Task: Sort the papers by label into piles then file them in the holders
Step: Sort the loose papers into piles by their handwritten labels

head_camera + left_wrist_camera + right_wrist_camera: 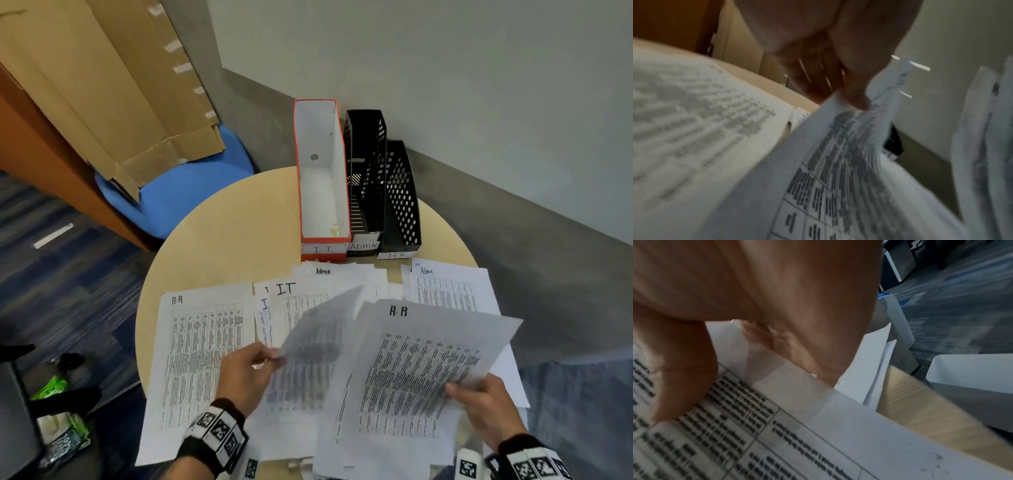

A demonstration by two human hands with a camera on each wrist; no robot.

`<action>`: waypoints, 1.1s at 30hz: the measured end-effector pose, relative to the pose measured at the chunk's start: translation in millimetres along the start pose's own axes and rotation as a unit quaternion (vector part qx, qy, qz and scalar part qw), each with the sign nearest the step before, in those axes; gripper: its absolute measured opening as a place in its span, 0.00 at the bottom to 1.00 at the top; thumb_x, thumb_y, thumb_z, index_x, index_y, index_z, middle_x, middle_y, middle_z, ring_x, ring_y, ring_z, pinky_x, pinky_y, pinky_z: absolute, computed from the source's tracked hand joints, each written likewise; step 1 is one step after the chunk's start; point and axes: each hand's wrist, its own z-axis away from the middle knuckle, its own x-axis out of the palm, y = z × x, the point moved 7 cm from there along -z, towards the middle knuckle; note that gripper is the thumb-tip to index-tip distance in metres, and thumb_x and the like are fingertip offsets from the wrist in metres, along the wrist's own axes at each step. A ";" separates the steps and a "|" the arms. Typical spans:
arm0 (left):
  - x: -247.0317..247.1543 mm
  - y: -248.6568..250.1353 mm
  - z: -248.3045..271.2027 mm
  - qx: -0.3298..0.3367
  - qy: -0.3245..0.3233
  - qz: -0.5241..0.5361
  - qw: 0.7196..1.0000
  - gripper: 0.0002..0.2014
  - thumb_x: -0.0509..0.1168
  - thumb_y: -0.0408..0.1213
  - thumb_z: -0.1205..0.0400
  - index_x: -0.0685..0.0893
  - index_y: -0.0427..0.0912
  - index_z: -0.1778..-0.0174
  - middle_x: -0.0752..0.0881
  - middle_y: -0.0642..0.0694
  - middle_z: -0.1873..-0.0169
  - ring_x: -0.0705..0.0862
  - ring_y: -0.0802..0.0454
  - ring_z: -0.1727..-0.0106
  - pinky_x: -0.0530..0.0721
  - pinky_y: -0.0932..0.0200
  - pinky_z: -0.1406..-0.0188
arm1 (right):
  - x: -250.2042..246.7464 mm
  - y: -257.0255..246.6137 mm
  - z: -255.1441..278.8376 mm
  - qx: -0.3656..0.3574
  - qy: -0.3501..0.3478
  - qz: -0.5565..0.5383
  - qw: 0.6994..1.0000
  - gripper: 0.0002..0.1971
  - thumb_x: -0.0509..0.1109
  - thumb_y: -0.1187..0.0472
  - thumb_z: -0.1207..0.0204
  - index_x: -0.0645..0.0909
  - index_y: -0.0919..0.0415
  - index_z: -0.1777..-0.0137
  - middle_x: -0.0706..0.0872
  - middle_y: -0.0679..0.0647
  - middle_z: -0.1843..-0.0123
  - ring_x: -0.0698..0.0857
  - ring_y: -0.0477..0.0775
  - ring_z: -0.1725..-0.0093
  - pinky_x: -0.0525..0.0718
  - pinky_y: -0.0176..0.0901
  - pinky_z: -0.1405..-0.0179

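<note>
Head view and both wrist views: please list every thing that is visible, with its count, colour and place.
Table: one, round, light wood, centre.
IT holder: one, red outside and white inside, back of table, leftmost.
ADMIN holder: one, black, between the other two.
HR holder: one, black perforated, rightmost.
H.R sheet: one, white, flat at table's left.
IT papers: a few, white, middle of table.
Admin papers: white, two groups, behind the IT papers and at the right.
Lifted sheet: one, white, blurred, label unreadable.
Held H.R sheet: one, white, front right.
Chair: one, blue, left of table.
Cardboard: brown, leaning over the chair.
Left hand: pinches the lifted sheet.
Right hand: grips the held H.R sheet.
</note>
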 end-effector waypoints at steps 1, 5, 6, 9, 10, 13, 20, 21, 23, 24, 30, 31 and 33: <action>10.3 4.7 1.5 0.001 -0.036 0.051 0.998 0.10 0.83 0.34 0.27 0.87 0.40 0.67 0.92 0.54 0.70 0.91 0.60 0.65 0.88 0.64 0.62 | 5.6 -3.9 0.8 -0.002 -0.011 -0.025 1.000 0.11 0.79 0.77 0.39 0.78 0.74 0.64 0.88 0.64 0.66 0.90 0.64 0.59 0.82 0.64 0.42; 48.9 24.7 3.6 0.007 -0.139 0.146 0.979 0.14 0.85 0.31 0.30 0.86 0.31 0.59 0.94 0.37 0.62 0.94 0.40 0.58 0.93 0.43 0.52 | 26.1 -10.1 -4.6 0.012 -0.067 -0.065 0.996 0.38 0.92 0.63 0.56 0.71 0.86 0.58 0.82 0.74 0.58 0.87 0.71 0.53 0.81 0.66 0.40; 57.3 29.6 4.3 0.008 -0.159 0.156 0.975 0.15 0.86 0.30 0.32 0.87 0.33 0.57 0.93 0.37 0.62 0.93 0.41 0.60 0.92 0.46 0.53 | 26.1 -7.0 -8.3 0.019 -0.065 -0.065 0.996 0.42 0.92 0.61 0.56 0.72 0.89 0.53 0.85 0.77 0.52 0.88 0.73 0.48 0.80 0.67 0.37; 78.9 39.3 7.1 -0.006 -0.210 0.165 0.964 0.17 0.85 0.29 0.32 0.88 0.43 0.52 0.91 0.40 0.68 0.87 0.48 0.67 0.87 0.51 0.60 | 19.6 0.2 -12.8 0.040 -0.003 -0.043 0.998 0.32 0.89 0.69 0.45 0.76 0.79 0.46 0.89 0.74 0.44 0.89 0.72 0.42 0.76 0.71 0.29; 83.0 40.6 6.0 -0.002 -0.215 0.155 0.964 0.17 0.85 0.33 0.31 0.89 0.48 0.51 0.90 0.43 0.69 0.86 0.49 0.67 0.86 0.52 0.61 | 18.1 -1.3 -12.7 0.032 0.014 -0.025 0.999 0.30 0.88 0.66 0.43 0.79 0.73 0.43 0.91 0.70 0.44 0.89 0.70 0.41 0.76 0.72 0.28; 87.7 55.6 10.8 0.029 -0.266 0.145 0.953 0.16 0.78 0.53 0.24 0.90 0.53 0.43 0.94 0.51 0.54 0.92 0.52 0.54 0.90 0.52 0.47 | 20.6 -15.4 -8.0 -0.006 0.025 -0.014 1.000 0.38 0.89 0.62 0.47 0.82 0.63 0.34 0.93 0.62 0.42 0.91 0.67 0.41 0.80 0.73 0.30; 51.4 132.0 22.5 0.103 -0.109 0.178 0.973 0.11 0.81 0.45 0.25 0.94 0.52 0.48 0.95 0.57 0.52 0.93 0.59 0.49 0.92 0.51 0.47 | 64.9 -98.5 18.5 -0.157 0.046 0.002 0.986 0.18 0.77 0.73 0.26 0.85 0.59 0.39 0.93 0.57 0.45 0.91 0.63 0.41 0.85 0.64 0.36; 37.5 143.0 24.7 0.120 -0.066 0.203 0.970 0.09 0.80 0.43 0.24 0.94 0.50 0.48 0.95 0.57 0.52 0.94 0.57 0.49 0.93 0.50 0.48 | 68.8 -116.7 28.4 -0.189 0.056 -0.009 0.980 0.15 0.72 0.76 0.23 0.86 0.61 0.41 0.93 0.58 0.46 0.91 0.63 0.42 0.87 0.60 0.39; 12.2 166.0 31.7 0.155 -0.022 0.243 0.957 0.09 0.79 0.40 0.23 0.94 0.47 0.48 0.95 0.56 0.53 0.94 0.55 0.49 0.93 0.52 0.49 | 74.7 -154.8 51.1 -0.269 0.061 -0.064 0.959 0.15 0.68 0.81 0.21 0.86 0.65 0.41 0.92 0.64 0.44 0.90 0.60 0.43 0.88 0.51 0.41; 1.2 174.2 33.9 0.164 -0.012 0.257 0.952 0.09 0.78 0.37 0.22 0.94 0.45 0.47 0.95 0.59 0.54 0.94 0.58 0.50 0.91 0.55 0.49 | 77.8 -170.2 62.1 -0.311 0.045 -0.090 0.945 0.15 0.67 0.82 0.22 0.85 0.67 0.41 0.90 0.65 0.44 0.89 0.59 0.43 0.88 0.49 0.40; 8.5 147.8 15.7 0.088 -0.004 0.254 0.963 0.07 0.75 0.43 0.18 0.93 0.47 0.48 0.94 0.54 0.54 0.93 0.56 0.50 0.89 0.57 0.50 | 106.0 -163.3 67.0 -0.316 0.061 0.045 0.946 0.09 0.76 0.73 0.23 0.89 0.58 0.52 0.94 0.46 0.56 0.91 0.46 0.54 0.89 0.42 0.54; 17.2 137.7 12.3 0.060 -0.007 0.241 0.969 0.07 0.74 0.46 0.18 0.93 0.47 0.51 0.94 0.52 0.57 0.92 0.54 0.55 0.89 0.59 0.57 | 114.4 -147.7 59.3 -0.279 0.058 0.067 0.956 0.08 0.75 0.72 0.22 0.87 0.58 0.51 0.94 0.44 0.58 0.91 0.42 0.55 0.87 0.38 0.57; 31.8 125.0 9.4 0.028 -0.013 0.231 0.973 0.06 0.75 0.45 0.18 0.92 0.47 0.52 0.94 0.50 0.58 0.92 0.53 0.59 0.88 0.65 0.66 | 127.1 -114.8 43.3 -0.205 0.049 0.069 0.975 0.08 0.75 0.70 0.21 0.85 0.59 0.47 0.93 0.47 0.55 0.91 0.49 0.48 0.85 0.33 0.58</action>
